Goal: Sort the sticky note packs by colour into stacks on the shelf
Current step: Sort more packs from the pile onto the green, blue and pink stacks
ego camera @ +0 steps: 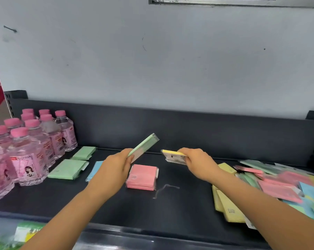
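My left hand [114, 168] grips a green sticky note pack [145, 147], tilted up above the dark shelf [185, 204]. My right hand [197, 163] holds a yellow pack [172, 156] by its edge, a little to the right. Below them a pink stack [142, 177] lies flat. Two green packs [67, 168] [84, 152] lie at the left, with a blue pack [95, 168] partly hidden behind my left forearm. A mixed pile of pink, green, blue and yellow packs [278, 186] covers the right end of the shelf.
Several pink-capped water bottles [26, 147] crowd the shelf's left end. A dark back panel [206, 130] rises behind the shelf, under a grey wall. A loose bit of string [163, 190] lies near the pink stack. Green packaged goods [22, 231] show on the shelf below.
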Action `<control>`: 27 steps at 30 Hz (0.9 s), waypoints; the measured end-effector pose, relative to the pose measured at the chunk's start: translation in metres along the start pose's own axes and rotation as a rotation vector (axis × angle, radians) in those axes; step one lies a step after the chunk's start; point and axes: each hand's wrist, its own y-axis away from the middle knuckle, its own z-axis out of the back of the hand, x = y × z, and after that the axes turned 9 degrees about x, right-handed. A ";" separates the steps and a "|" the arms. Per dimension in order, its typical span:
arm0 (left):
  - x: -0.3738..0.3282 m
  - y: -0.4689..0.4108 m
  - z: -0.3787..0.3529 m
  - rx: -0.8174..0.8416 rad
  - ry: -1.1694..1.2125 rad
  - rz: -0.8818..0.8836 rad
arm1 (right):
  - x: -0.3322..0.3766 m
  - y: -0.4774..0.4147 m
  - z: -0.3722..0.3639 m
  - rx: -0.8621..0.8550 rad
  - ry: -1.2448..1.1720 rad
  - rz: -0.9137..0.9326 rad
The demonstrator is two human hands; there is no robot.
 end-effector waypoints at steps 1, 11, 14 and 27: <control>0.000 -0.004 -0.001 -0.001 -0.005 -0.002 | -0.003 -0.007 -0.001 0.012 0.059 0.018; 0.015 -0.050 -0.011 -0.005 -0.057 -0.063 | -0.053 -0.058 -0.023 0.392 0.058 0.126; 0.017 -0.056 -0.019 0.036 -0.074 -0.084 | -0.058 -0.061 -0.019 0.445 0.005 0.142; 0.012 -0.054 -0.037 0.062 -0.478 -0.330 | -0.023 -0.064 0.016 0.443 -1.209 -0.065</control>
